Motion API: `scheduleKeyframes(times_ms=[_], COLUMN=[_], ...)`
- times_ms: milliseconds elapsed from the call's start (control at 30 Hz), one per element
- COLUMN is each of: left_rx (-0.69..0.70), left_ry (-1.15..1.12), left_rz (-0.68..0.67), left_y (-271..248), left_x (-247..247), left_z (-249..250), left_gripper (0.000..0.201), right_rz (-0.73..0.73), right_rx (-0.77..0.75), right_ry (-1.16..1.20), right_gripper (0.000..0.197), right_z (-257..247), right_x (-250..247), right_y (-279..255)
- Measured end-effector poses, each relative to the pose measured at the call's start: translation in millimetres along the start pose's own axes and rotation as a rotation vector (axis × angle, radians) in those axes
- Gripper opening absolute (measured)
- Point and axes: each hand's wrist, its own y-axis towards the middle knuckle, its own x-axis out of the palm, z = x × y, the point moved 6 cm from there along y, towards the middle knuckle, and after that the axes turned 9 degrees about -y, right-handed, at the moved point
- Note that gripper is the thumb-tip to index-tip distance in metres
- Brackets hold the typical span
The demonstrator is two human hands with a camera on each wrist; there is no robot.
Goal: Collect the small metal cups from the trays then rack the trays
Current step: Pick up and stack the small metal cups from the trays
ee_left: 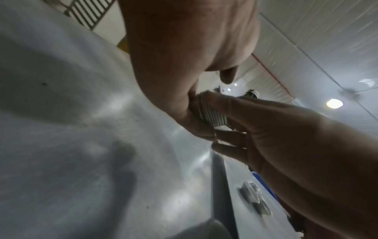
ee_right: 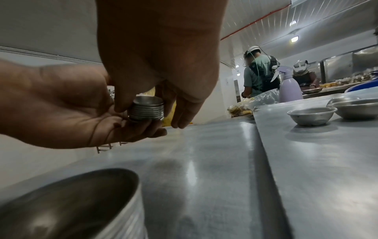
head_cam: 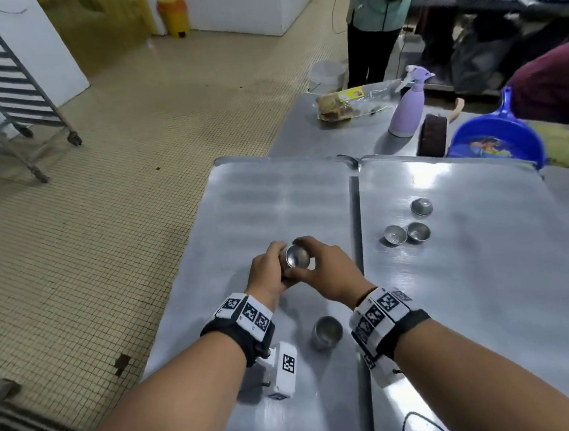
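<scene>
Two steel trays lie side by side: the left tray (head_cam: 274, 195) and the right tray (head_cam: 481, 284). Above the left tray both hands hold one stack of nested small metal cups (head_cam: 298, 258) (ee_left: 210, 113) (ee_right: 146, 110). My left hand (head_cam: 272, 271) (ee_right: 61, 105) cups it from below and the side. My right hand (head_cam: 325, 270) (ee_left: 286, 137) pinches its upper part with thumb and fingers. A second stack of cups (head_cam: 327, 332) (ee_right: 81, 202) stands on the left tray near my wrists. Three loose cups (head_cam: 395, 235) (ee_right: 311, 115) sit on the right tray, one of them upside down (head_cam: 421, 207).
Behind the trays on the table are a lilac spray bottle (head_cam: 407, 105), a brush (head_cam: 434, 131), a blue dustpan (head_cam: 497, 141) and a plastic bag of food (head_cam: 339, 105). A wheeled tray rack (head_cam: 0, 85) stands at far left across the tiled floor. A person (head_cam: 379, 18) stands beyond the table.
</scene>
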Motion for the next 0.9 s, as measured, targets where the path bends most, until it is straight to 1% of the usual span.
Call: scheduleKeyframes(times_ms=[67,133,167,200,233,300,333,367,500,600,700,833,900], left_rx=[0.010,0.023,0.030,0.039,0.047,0.064,0.073,0.082,0.108,0.107,0.108,0.117,0.115], left_ry=[0.041,0.070,0.087,0.109,0.127,0.184,0.226,0.266,0.322,0.334,0.344,0.336,0.340], left_rz=[-0.049,-0.079,-0.081,-0.066,-0.041,0.013,0.025,0.030,0.013,0.000,-0.011,-0.021,-0.025], left_y=[-3.1,-3.3,-2.7,-0.2,2.7,8.8,10.0,10.8,12.1,12.5,13.1,12.3,11.7], left_x=[10.8,14.7,14.1,12.4,9.9,3.2,1.4,-0.3,-3.5,-4.6,-5.3,-5.4,-5.9], left_z=[-1.2,-2.1,-2.3,-2.5,-2.7,-3.3,-3.5,-3.7,-5.7,-6.6,-6.4,-5.1,-5.5], left_gripper=[0.024,0.019,0.015,0.011,0.008,0.004,0.004,0.004,0.009,0.010,0.010,0.011,0.010], right_rz=[0.022,-0.002,-0.012,0.002,0.040,0.144,0.171,0.171,0.063,0.023,0.048,0.050,0.056], right_rx=[0.033,0.039,0.055,0.087,0.128,0.224,0.267,0.305,0.398,0.411,0.387,0.384,0.390], right_ry=[0.005,0.032,0.057,0.057,0.023,-0.122,-0.198,-0.262,-0.455,-0.531,-0.569,-0.565,-0.530], right_gripper=[0.063,0.071,0.073,0.071,0.065,0.050,0.046,0.045,0.046,0.042,0.038,0.032,0.035], right_z=[4.2,8.7,14.2,24.0,36.9,68.3,84.4,98.5,139.7,149.2,149.8,149.4,149.6], right_x=[-3.4,-9.3,-13.8,-20.5,-30.1,-53.8,-64.7,-73.3,-86.3,-85.1,-83.2,-82.8,-85.1], right_y=[-3.2,-6.2,-7.2,-7.8,-8.0,-6.4,-4.7,-2.8,9.2,17.0,23.7,24.8,24.1])
